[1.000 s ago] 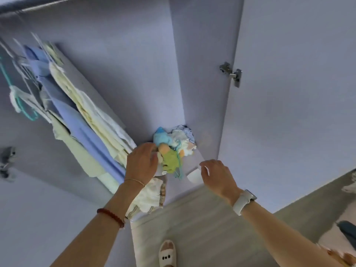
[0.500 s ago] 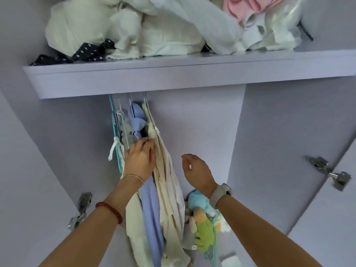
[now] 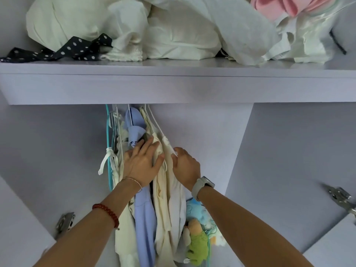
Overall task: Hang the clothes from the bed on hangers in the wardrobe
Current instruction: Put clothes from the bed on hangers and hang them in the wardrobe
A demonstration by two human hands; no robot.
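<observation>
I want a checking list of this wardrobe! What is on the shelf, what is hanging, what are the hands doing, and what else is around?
Surface: shelf piled with white bundles, a pink cloth and a dotted black strip.
Job's things: cream garments and a blue garment hang bunched on hangers; teal hanger leftmost.
Clutter: soft toys low at the right.
Grippers: left hand presses flat on the clothes; right hand pinches the rightmost cream garment's edge.
Cables: nothing seen.
Surroundings: lilac wardrobe walls, door hinges.
</observation>
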